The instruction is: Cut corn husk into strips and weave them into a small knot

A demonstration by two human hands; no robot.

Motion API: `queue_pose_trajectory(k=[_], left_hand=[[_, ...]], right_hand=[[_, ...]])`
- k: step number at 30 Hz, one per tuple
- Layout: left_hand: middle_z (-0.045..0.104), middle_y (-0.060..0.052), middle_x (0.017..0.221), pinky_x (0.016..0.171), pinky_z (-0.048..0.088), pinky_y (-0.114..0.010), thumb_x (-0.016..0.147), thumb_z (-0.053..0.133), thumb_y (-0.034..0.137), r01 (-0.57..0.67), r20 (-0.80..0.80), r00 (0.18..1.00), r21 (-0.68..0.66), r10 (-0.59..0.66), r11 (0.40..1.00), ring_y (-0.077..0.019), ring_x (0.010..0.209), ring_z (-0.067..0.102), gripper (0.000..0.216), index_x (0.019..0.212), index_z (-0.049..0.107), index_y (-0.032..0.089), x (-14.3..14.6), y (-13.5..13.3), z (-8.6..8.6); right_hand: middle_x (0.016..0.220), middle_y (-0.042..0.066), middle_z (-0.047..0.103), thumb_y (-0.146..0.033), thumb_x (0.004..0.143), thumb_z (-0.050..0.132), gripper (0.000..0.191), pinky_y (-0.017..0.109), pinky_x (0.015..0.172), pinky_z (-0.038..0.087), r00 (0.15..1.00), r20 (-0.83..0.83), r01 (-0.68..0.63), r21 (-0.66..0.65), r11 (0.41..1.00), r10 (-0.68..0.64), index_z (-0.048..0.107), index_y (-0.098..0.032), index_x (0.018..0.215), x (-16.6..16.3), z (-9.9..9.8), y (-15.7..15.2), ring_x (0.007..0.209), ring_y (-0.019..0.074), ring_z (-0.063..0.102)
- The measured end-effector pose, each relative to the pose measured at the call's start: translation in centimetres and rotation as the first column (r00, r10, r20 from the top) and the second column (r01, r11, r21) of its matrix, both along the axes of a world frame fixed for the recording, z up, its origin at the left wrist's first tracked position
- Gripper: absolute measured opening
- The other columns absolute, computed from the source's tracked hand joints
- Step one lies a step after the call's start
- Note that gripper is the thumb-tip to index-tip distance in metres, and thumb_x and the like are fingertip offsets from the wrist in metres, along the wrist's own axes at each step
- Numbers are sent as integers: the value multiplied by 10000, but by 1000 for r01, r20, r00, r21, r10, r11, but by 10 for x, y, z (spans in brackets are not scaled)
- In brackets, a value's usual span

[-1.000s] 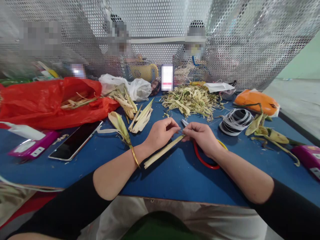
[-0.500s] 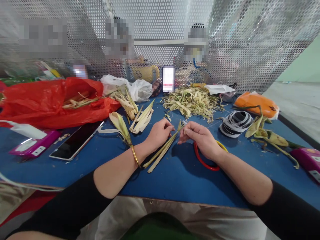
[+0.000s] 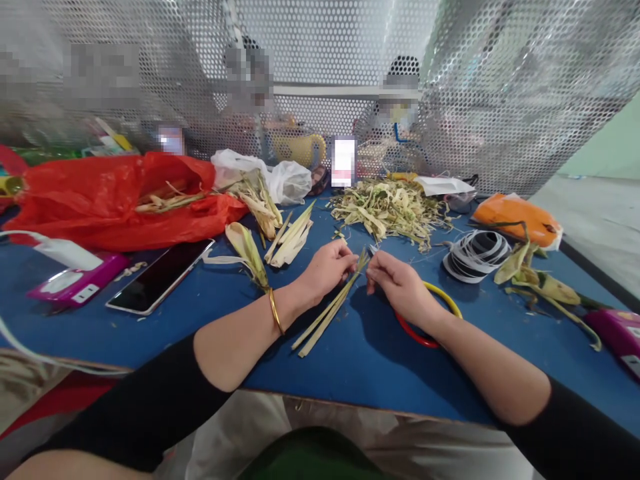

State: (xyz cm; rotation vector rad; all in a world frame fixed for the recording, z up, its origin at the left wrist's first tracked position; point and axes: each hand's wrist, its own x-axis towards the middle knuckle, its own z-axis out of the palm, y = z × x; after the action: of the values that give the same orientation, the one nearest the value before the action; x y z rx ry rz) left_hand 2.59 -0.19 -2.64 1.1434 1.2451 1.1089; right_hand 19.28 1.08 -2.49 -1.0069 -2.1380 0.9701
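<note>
My left hand (image 3: 333,270) is closed in a pinch at the upper end of a few narrow, pale green-yellow corn husk strips (image 3: 327,323), which slant down toward the table's front edge. Just right of the strips, my right hand (image 3: 397,283) is closed around a pair of scissors (image 3: 453,298). Their large red and yellow handle loops show under my wrist, and a pointed metal tip sticks out above my fingers. Most of the blades is hidden by the hand. Near my left wrist lies a folded corn husk (image 3: 247,253), with more husk pieces (image 3: 294,237) behind it.
A heap of shredded husk (image 3: 387,207) lies at the back, before a perforated metal screen (image 3: 320,67). To the right are a spool of white cord (image 3: 477,257), dried husks (image 3: 545,277) and an orange packet (image 3: 517,217). A phone (image 3: 160,277) and red bag (image 3: 100,200) lie left.
The camera view has shifted slightly, moving the scene right and down. My right fingers have drawn back a little from the strips. My left hand keeps its pinch.
</note>
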Motion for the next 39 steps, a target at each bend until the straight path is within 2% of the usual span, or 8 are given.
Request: queue_pose_trajectory(k=[7, 11, 15, 19, 22, 25, 31, 39], left_hand=[[600, 30, 635, 536, 396, -214, 817, 571, 219, -10, -164, 986, 129, 32, 992, -83, 517, 491, 140, 694, 517, 178, -4, 2, -3], [654, -18, 817, 752, 453, -259, 788, 623, 226, 39, -299, 952, 335, 67, 942, -143, 809, 597, 126, 690, 567, 172, -4, -1, 1], [644, -60, 1020, 717, 453, -241, 804, 621, 234, 58, -326, 943, 367, 71, 928, -180, 1007, 588, 132, 697, 574, 172, 1, -7, 5], [647, -46, 950, 757, 483, -267, 782, 673, 286, 38, -153, 988, 231, -2, 972, -162, 899, 622, 160, 851, 586, 171, 5, -11, 7], [638, -22, 835, 654, 504, -273, 746, 716, 358, 284, 119, 954, -69, -274, 956, -124, 658, 621, 323, 958, 568, 163, 6, -15, 7], [574, 24, 687, 468, 398, -200, 754, 701, 387, 436, 280, 881, -167, -381, 885, -52, 451, 482, 305, 911, 580, 156, 5, -17, 10], [440, 80, 575, 393, 68, -199, 734, 695, 318, 383, 350, 888, -201, -299, 902, 0, 375, 206, 221, 798, 560, 155, -5, -12, 18], [289, 116, 492, 432, 38, -236, 641, 785, 394, 329, 402, 885, -181, -236, 927, -25, 405, 148, 345, 749, 548, 168, -7, -11, 18]], right_hand=[[598, -35, 598, -300, 925, 454, 229, 258, 624, 407, 994, -86, 54, -114, 992, -64, 488, -215, 715, -5, 1, -6, 592, 128, 551], [583, -66, 578, -303, 878, 518, 92, 278, 617, 459, 956, -286, -15, -274, 962, -66, 504, -213, 887, -8, -5, -5, 531, 131, 584], [594, -43, 581, -317, 849, 549, 138, 273, 604, 469, 954, -299, -85, -305, 948, -10, 545, -198, 779, -8, -7, -3, 533, 125, 585], [581, -35, 566, -355, 847, 570, 219, 269, 621, 471, 928, -360, -16, -290, 957, -93, 551, -196, 698, -6, 0, -2, 555, 122, 564], [616, -30, 570, -365, 834, 600, 207, 259, 617, 467, 890, -429, 42, -257, 965, -154, 569, -196, 718, -2, 5, 0, 587, 123, 554], [620, -25, 587, -353, 856, 586, 189, 254, 612, 466, 883, -443, 81, -176, 981, -153, 578, -195, 751, 2, 7, 1, 588, 126, 556], [705, 5, 633, -237, 946, 473, 166, 244, 678, 469, 975, -222, 81, 258, 963, -22, 607, -199, 855, 8, 7, -1, 683, 138, 605], [819, 57, 658, -128, 973, 353, 249, 258, 680, 453, 979, 201, -173, 746, 643, 30, 587, -194, 919, 5, 5, -10, 748, 160, 600]])
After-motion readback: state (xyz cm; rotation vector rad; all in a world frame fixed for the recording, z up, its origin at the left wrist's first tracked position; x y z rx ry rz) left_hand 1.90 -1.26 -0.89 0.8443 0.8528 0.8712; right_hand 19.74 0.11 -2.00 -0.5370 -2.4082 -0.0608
